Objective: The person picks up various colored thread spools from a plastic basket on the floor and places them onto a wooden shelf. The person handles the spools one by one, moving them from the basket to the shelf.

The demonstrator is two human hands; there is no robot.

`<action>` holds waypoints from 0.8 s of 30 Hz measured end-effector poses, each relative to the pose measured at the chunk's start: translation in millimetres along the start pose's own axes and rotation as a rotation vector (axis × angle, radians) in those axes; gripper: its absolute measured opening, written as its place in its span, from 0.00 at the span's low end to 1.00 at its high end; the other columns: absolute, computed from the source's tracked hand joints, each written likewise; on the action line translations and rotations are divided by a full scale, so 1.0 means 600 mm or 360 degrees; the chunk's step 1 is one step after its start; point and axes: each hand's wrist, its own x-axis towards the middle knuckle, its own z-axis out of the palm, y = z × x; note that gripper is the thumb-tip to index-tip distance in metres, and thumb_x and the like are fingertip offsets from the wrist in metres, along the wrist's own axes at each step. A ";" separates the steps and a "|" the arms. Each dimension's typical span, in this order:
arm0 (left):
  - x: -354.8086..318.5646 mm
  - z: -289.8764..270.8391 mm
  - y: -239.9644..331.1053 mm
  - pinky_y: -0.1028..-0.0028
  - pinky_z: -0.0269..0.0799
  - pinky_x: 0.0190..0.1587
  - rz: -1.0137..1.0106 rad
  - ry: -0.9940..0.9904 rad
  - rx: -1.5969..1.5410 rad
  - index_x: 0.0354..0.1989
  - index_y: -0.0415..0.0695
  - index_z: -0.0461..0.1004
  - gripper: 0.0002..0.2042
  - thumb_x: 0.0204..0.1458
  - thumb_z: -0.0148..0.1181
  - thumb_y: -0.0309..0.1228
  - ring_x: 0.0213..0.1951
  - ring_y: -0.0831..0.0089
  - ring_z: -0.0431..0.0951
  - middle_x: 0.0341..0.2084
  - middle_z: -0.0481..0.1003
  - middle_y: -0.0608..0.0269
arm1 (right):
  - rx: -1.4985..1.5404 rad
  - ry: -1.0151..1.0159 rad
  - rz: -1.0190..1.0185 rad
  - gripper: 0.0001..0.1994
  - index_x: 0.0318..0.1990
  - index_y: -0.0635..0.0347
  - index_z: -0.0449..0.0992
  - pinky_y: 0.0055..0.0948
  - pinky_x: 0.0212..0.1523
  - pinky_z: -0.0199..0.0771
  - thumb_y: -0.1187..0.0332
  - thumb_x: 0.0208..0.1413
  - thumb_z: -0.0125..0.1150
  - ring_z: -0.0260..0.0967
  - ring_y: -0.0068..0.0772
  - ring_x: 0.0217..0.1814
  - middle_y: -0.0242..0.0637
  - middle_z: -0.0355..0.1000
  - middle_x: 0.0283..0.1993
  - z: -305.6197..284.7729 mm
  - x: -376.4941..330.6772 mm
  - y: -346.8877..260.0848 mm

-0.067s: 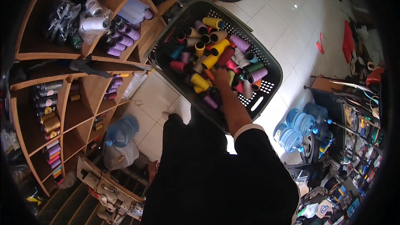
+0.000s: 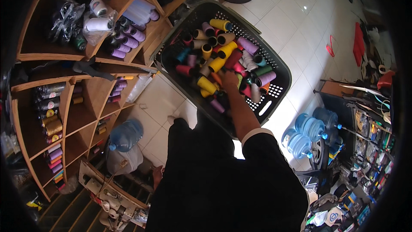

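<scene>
A dark plastic laundry basket [image 2: 274, 64] is filled with several thread cones in yellow, purple, red, teal and brown. My right hand [image 2: 230, 80] reaches down into the middle of the pile, next to a yellow cone [image 2: 207, 85] and an orange one. Its fingers are buried among the cones, so whether they grip one is unclear. My right forearm shows a dark sleeve with a white cuff [image 2: 256, 132]. My left sleeve [image 2: 180, 129] runs toward the basket's near edge, and the left hand is hidden beneath it.
Wooden shelves [image 2: 81, 99] on the left hold more thread cones and bagged spools. Blue water bottles stand on the white tile floor at left [image 2: 125, 135] and right [image 2: 311, 129]. A cluttered rack [image 2: 369, 137] is at the right, and a sewing machine [image 2: 107, 197] below.
</scene>
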 end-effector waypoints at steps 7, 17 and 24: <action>-0.146 0.128 0.276 0.63 0.71 0.41 0.0236 0.0364 -0.0556 0.51 0.45 0.66 0.18 0.56 0.50 0.42 0.43 0.63 0.75 0.43 0.73 0.56 | 0.0310 0.0104 -0.0029 0.26 0.45 0.61 0.67 0.39 0.45 0.72 0.54 0.44 0.66 0.73 0.46 0.45 0.46 0.73 0.43 -0.055 -0.057 -0.024; -0.315 0.223 0.698 0.74 0.69 0.44 0.1242 0.0150 -0.0500 0.47 0.39 0.70 0.15 0.60 0.50 0.38 0.42 0.73 0.75 0.41 0.74 0.59 | 0.2672 -0.0530 -0.0344 0.22 0.52 0.61 0.66 0.32 0.54 0.63 0.63 0.50 0.59 0.66 0.31 0.51 0.35 0.69 0.46 -0.197 -0.236 -0.104; -0.479 0.279 0.845 0.72 0.67 0.51 0.1732 -0.0780 -0.0392 0.53 0.37 0.64 0.16 0.58 0.51 0.30 0.49 0.71 0.71 0.47 0.71 0.57 | 0.2754 -0.1039 -0.1081 0.24 0.57 0.64 0.64 0.28 0.60 0.53 0.66 0.52 0.55 0.59 0.27 0.58 0.33 0.63 0.54 -0.407 -0.368 -0.238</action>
